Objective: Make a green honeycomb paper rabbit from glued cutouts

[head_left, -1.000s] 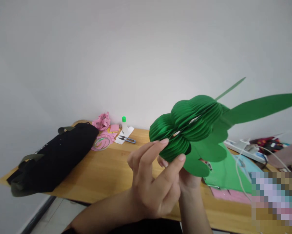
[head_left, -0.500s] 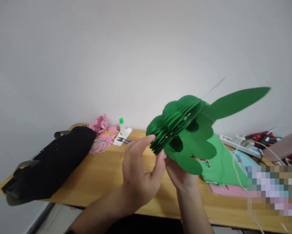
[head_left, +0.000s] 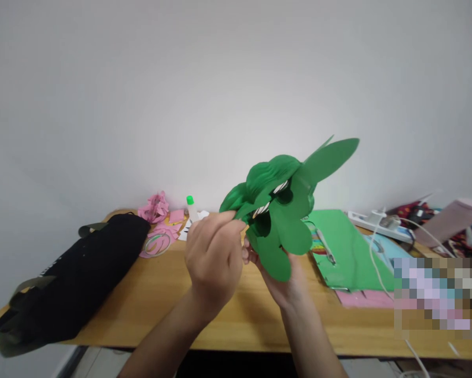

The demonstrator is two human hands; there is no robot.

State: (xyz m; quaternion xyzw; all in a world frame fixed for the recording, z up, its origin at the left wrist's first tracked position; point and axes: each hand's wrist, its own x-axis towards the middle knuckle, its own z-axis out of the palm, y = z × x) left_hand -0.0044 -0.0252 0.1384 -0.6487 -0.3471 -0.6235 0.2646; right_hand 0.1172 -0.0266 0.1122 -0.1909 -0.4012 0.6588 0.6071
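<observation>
A green layered paper craft (head_left: 294, 223) with scalloped edges, dark round holes and a pointed leaf-shaped piece at its upper right is held up over the table. My left hand (head_left: 214, 257) is closed at its lower left end, pinching the stacked layers between thumb and fingers. From below, my right hand (head_left: 285, 283) grips the craft; the paper hides part of its fingers. White edges show in the gap between the pleated top and the flat front.
A black bag (head_left: 90, 283) lies at the left of the wooden table (head_left: 165, 299). Pink paper scraps (head_left: 155, 207), a tape ring (head_left: 157, 245) and a glue stick (head_left: 191, 207) sit behind. To the right are green sheets (head_left: 349, 252), a cutter (head_left: 325, 245), a power strip (head_left: 381, 224) and a white cable.
The craft has moved left and turned, showing more of its flat front. My left hand's spread fingers have closed on its end. My right hand still supports it from below.
</observation>
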